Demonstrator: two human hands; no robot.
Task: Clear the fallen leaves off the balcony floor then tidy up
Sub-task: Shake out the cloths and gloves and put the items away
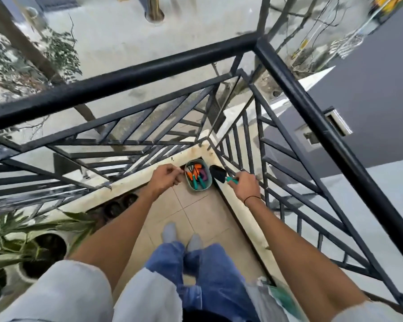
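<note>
I look down into the balcony corner. A small green tub (207,186) with orange and green garden tools stands on the tiled floor (193,214) there. My right hand (242,185) grips the green handle of a black trowel (218,174), whose blade hovers just right of the tub. My left hand (166,178) is closed just left of the tub, pinching something thin and dark that I cannot make out. No loose leaves show on the visible tiles.
Black metal railing (149,73) wraps the corner above a cream ledge (135,182). Potted plants (33,242) and dark pots (121,205) line the left side. A plastic bag (272,296) lies at the lower right by my legs.
</note>
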